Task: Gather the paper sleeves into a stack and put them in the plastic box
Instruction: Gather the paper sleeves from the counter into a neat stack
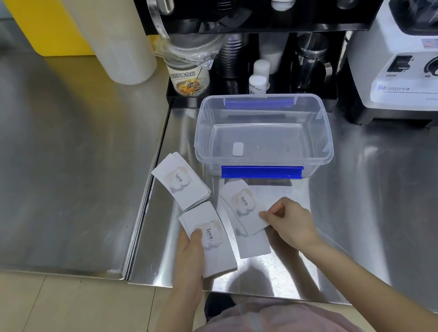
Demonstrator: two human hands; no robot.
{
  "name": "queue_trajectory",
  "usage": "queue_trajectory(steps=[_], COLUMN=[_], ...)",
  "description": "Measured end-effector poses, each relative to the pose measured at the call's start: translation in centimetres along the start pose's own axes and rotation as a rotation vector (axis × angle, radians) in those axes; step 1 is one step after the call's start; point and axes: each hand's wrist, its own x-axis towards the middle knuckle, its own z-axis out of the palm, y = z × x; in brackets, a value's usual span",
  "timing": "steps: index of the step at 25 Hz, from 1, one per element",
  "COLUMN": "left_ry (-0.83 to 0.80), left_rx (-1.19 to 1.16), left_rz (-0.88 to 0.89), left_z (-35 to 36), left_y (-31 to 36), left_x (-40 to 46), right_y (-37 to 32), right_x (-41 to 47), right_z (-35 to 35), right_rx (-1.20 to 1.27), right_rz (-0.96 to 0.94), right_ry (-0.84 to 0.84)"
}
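The plastic box (262,134) stands on the surface (364,198), left of the blender (422,62) and before the rack (263,41). A pile of paper sleeves (181,184) lies just left of the box. Nearer the person, the left hand (189,247) holds a stack (209,240); right of it, loose sleeves (244,211) lie under the right hand (288,219).

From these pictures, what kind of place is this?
Probably a drink shop's prep counter: a steel counter, a blender, stacked cups in a black rack, and printed sleeves.
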Motion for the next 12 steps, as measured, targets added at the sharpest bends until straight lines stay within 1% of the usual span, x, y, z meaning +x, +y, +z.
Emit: queue_trajectory(steps=[5, 7, 9, 10, 12], left_ry=[-0.011, -0.026, -0.048, -0.058, -0.068], left_rx=[-0.032, -0.061, -0.080, -0.093, -0.107], left_rz=[-0.007, 0.003, 0.017, 0.024, 0.033], left_z=[0.8, 1.3, 1.7, 1.8, 2.0], left_y=[-0.2, 0.1, 0.5, 0.5, 0.5], left_x=[0.2, -0.1, -0.4, -0.4, -0.3], right_y=[-0.4, -0.6, -0.7, -0.8, -0.8], right_x=[-1.7, -2.4, -2.7, -2.7, -2.8], right_z=[-0.9, -0.8, -0.3, -0.1, 0.6], right_rx=[0.439, 0.530, 0.498, 0.443, 0.252], right_rz=[0.124, 0.131, 0.101, 0.079, 0.013], right_ry=[-0.161, -0.216, -0.259, -0.278, -0.312])
